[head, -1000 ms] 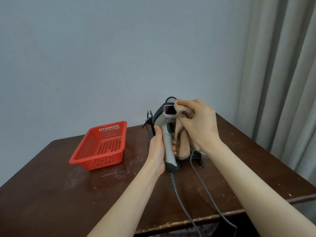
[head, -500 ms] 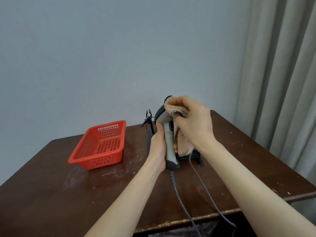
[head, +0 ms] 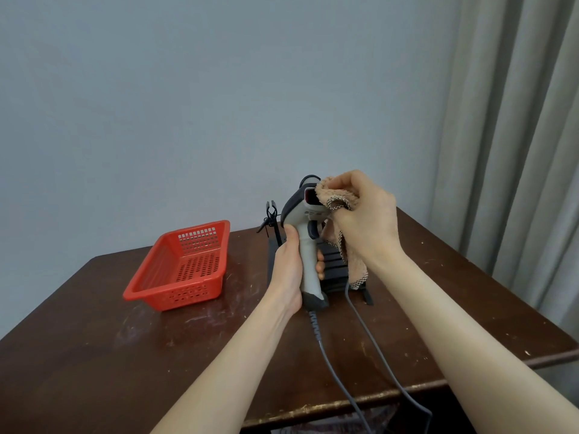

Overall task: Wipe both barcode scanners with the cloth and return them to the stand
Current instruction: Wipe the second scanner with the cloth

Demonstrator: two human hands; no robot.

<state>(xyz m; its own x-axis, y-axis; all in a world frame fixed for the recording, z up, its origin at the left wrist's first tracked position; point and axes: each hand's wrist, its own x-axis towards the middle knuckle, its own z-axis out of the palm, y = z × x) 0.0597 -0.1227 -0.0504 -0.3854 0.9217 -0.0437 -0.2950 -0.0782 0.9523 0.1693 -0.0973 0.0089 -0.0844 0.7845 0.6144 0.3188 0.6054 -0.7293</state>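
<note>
red perforated plastic basket [head: 188, 296] on the left of the dark brown wooden table [head: 94, 339]; only its slotted floor shows inside.

grey-and-white pistol-shaped barcode scanner [head: 308, 261] is upright, just in front of the black stand [head: 335, 272], well right of the basket. left hand [head: 289, 270] wraps the handle, thumb on the near side, fingertips curling round the far side; the scanner's head rises above the fist, its dark butt below it.

right hand [head: 363, 220] has its fingers bunched on a beige terry cloth [head: 336, 195] and presses it to the red window on the scanner head. the loose end hangs beside the handle, in front of the stand.

count: one basket, one cloth, one scanner in plain view, two grey cables [head: 332, 368] running off the near table edge. whether the stand holds a second scanner i cannot tell.
</note>
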